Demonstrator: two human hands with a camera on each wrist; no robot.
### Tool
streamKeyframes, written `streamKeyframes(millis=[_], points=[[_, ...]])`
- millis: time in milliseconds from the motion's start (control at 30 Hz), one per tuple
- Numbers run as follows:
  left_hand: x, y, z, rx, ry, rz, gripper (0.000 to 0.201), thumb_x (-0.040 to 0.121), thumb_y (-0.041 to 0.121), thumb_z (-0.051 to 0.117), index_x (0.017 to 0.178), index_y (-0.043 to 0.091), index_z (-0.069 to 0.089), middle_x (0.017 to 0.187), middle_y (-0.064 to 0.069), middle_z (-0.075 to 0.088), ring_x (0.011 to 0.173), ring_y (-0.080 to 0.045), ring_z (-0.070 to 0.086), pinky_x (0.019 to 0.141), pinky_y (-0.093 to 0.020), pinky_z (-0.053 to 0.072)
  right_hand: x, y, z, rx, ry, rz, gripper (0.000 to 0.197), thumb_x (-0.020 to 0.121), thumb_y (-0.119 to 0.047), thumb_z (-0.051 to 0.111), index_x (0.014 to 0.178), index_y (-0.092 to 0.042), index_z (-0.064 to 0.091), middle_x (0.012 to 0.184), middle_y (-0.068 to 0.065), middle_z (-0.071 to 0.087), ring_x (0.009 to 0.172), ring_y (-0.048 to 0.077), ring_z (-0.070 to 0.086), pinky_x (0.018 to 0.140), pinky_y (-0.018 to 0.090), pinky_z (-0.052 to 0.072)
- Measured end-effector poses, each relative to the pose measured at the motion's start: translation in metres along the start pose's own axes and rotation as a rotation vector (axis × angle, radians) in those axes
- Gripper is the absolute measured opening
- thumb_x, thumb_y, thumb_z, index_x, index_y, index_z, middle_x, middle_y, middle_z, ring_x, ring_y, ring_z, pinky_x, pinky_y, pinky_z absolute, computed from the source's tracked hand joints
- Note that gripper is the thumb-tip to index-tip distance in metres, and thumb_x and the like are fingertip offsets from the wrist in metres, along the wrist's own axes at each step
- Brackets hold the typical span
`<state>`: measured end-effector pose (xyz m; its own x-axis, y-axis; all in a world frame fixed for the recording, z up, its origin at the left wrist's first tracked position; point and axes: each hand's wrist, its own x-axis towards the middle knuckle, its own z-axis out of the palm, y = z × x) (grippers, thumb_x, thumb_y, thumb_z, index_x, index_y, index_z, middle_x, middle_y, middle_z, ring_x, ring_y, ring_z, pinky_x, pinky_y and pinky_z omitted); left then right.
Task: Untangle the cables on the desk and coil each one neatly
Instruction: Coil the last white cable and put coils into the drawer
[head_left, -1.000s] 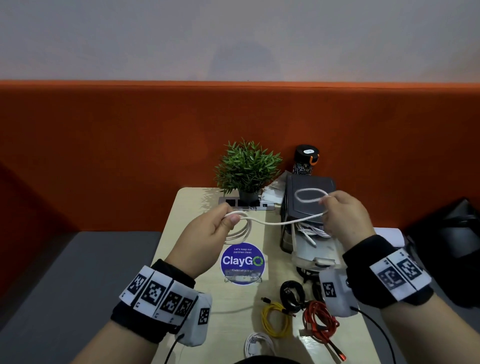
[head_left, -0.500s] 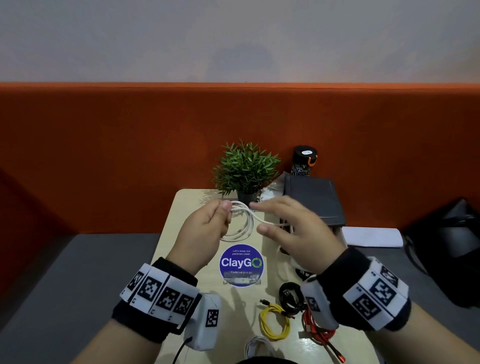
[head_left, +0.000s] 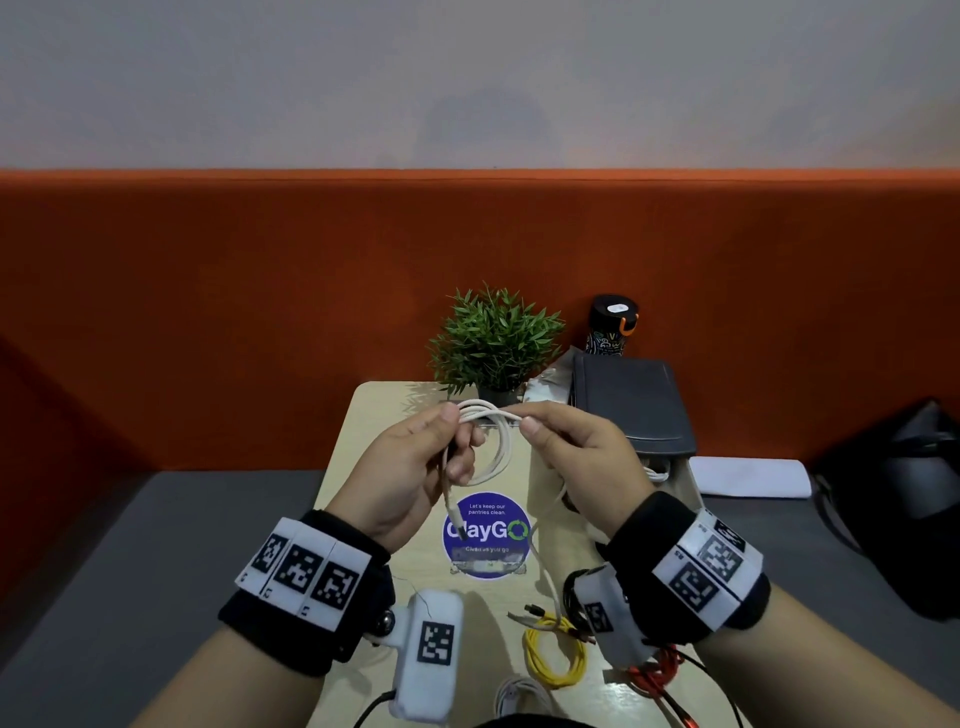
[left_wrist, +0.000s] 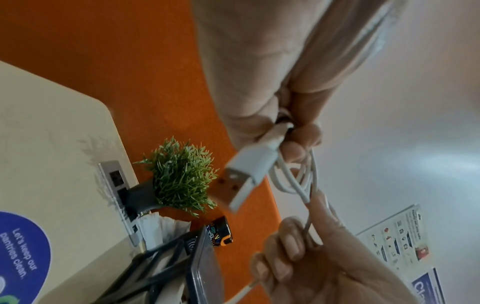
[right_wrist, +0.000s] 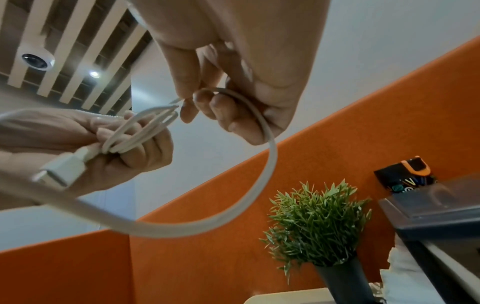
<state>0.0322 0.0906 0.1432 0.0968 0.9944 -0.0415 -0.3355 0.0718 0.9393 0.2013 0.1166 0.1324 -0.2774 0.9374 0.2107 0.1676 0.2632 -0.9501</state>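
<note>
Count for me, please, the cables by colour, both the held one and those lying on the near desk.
White cables: 2, held one and edge coil
Yellow cable: 1
Red cable: 1
Black cable: 1, mostly hidden
Total: 5

Left hand (head_left: 415, 467) and right hand (head_left: 582, 462) left bare, forearms uncovered. Black wristband (head_left: 306, 613) worn on left wrist, black wristband (head_left: 691, 582) on right. White strip of black square-patterned markers (head_left: 306, 566) fixed across left band, same kind of strip (head_left: 706, 566) across right. White marker-tagged camera pod (head_left: 428, 654) hung under left wrist, second pod (head_left: 602, 613) under right. Thin black cable (head_left: 371, 709) led from left pod.
</note>
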Motion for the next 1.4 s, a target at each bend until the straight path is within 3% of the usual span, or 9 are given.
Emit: streamKeyframes(millis=[267,433,533,667,867,1000,1100,1233,1400], points=[[0.001,0.008,0.008,-0.2,-0.072,-0.11,0.028,0.089,0.033,0.04,0.076,0.008,0.042,0.056,0.001,0.039,0.04,-0.006,0.027,0.04,-0.017,0.031,-0.001,0.023,0.013,0.24,-0.053,0.089,0.055,0.102,-0.008,0.034,0.111,-0.055,0.061,0.068,0.012,0.034,0.051,0.007,0.032,0.046,0.016,0.029],[0.003,0.002,0.009,-0.212,0.047,-0.015,0.029,0.09,0.031,0.041,0.08,0.005,0.047,0.049,0.002,0.035,0.043,-0.011,0.037,0.044,-0.018,0.036,-0.009,0.032,0.021,-0.341,-0.258,0.039,0.074,0.097,-0.003,0.034,0.139,-0.06,0.016,0.071,0.0,0.05,0.063,0.014,0.046,0.061,0.028,0.041],[0.003,0.003,0.009,-0.146,0.072,0.088,0.023,0.09,0.024,0.041,0.084,0.005,0.05,0.055,-0.002,0.054,0.05,-0.014,0.053,0.055,-0.022,0.045,-0.016,0.031,0.028,-0.618,-0.409,0.041,0.039,0.095,-0.006,0.039,0.127,-0.028,0.043,0.09,0.003,0.059,0.082,0.02,0.056,0.072,0.032,0.045],[0.008,0.012,0.007,0.131,0.096,0.224,0.024,0.099,0.015,0.033,0.086,0.008,0.051,0.066,-0.004,0.068,0.062,-0.018,0.064,0.07,-0.034,0.047,-0.038,0.018,0.045,-0.531,-0.591,-0.104,0.042,0.092,0.0,0.043,0.119,-0.025,0.063,0.106,0.004,0.06,0.096,0.017,0.056,0.084,0.029,0.047],[0.01,0.018,-0.004,0.245,0.155,0.27,0.024,0.1,0.016,0.035,0.085,0.008,0.052,0.065,-0.004,0.067,0.062,-0.021,0.064,0.066,-0.037,0.05,-0.024,0.018,0.024,-0.353,-0.212,0.134,0.032,0.087,-0.006,0.043,0.097,-0.019,0.07,0.09,-0.006,0.064,0.084,0.01,0.059,0.071,0.015,0.048],[0.007,0.015,-0.007,0.291,0.168,0.256,0.024,0.101,0.017,0.034,0.086,0.007,0.051,0.059,-0.004,0.058,0.054,-0.016,0.056,0.049,-0.031,0.046,-0.01,0.018,0.008,0.015,0.094,0.284,0.031,0.094,-0.007,0.039,0.107,-0.024,0.062,0.098,0.005,0.068,0.082,0.013,0.065,0.077,0.029,0.052],[0.006,0.01,-0.003,0.278,0.109,0.215,0.025,0.101,0.017,0.034,0.085,0.007,0.051,0.054,-0.001,0.046,0.049,-0.014,0.047,0.046,-0.031,0.041,-0.005,0.013,0.007,-0.123,0.01,0.156,0.047,0.098,-0.029,0.047,0.142,-0.038,0.033,0.128,-0.014,0.056,0.114,0.003,0.055,0.097,0.025,0.042],[0.004,0.005,0.004,0.179,-0.025,0.11,0.026,0.091,0.027,0.042,0.084,0.004,0.05,0.052,0.003,0.036,0.045,-0.011,0.037,0.04,-0.02,0.036,0.001,0.011,0.015,-0.246,-0.049,0.081,0.072,0.096,-0.027,0.051,0.148,-0.046,0.005,0.152,-0.021,0.025,0.138,-0.003,0.024,0.108,0.019,0.023],[0.001,0.003,0.006,0.088,-0.099,0.056,0.029,0.085,0.032,0.044,0.085,0.003,0.05,0.053,0.003,0.03,0.044,-0.009,0.033,0.04,-0.019,0.033,0.009,0.013,0.021,-0.116,0.031,0.006,0.041,0.1,-0.016,0.043,0.133,-0.039,0.044,0.119,-0.017,0.061,0.109,0.003,0.056,0.095,0.027,0.044]])
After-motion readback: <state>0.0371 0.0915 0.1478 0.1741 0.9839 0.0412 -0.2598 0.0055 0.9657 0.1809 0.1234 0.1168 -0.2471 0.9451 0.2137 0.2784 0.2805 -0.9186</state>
